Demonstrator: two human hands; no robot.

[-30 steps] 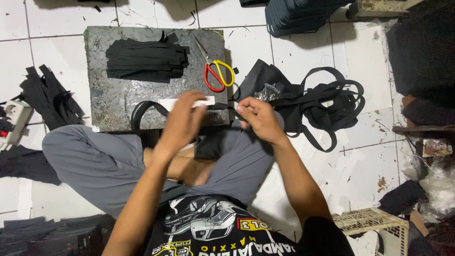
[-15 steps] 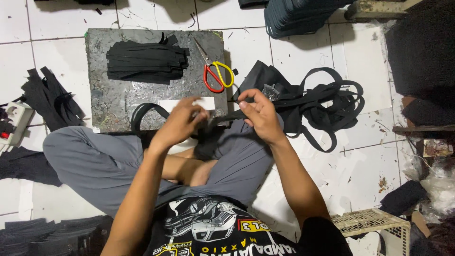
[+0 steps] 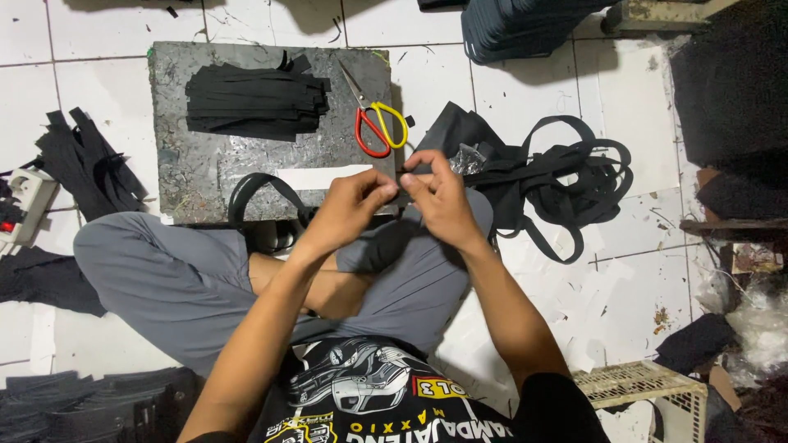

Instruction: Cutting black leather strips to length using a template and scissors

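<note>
Black webbing is what I have pinched between both hands near the middle of the frame, though the piece itself is mostly hidden behind my fingers. I see two hands: my left hand (image 3: 349,209) and my right hand (image 3: 443,201), both raised over my crossed legs, wrists bent inward, fingertips meeting and closed on a short black strap (image 3: 404,174) at the lower right edge of the board. Whether the strap carries a buckle there I cannot tell. Just beyond lies one dark worn board (image 3: 197,176) on the white tiled floor, with one pale strip of paper (image 3: 320,176) and a loop of strap (image 3: 254,193) at its near edge. Farther up sit one stack of cut black strips (image 3: 254,102) and one pair of scissors with red and yellow handles (image 3: 377,127). At centre right, one tangle of black strapping (image 3: 574,176) spreads over the tiles. One heap of strips (image 3: 82,160) lies at left; the dark bundle at the top edge is cut off.
</note>
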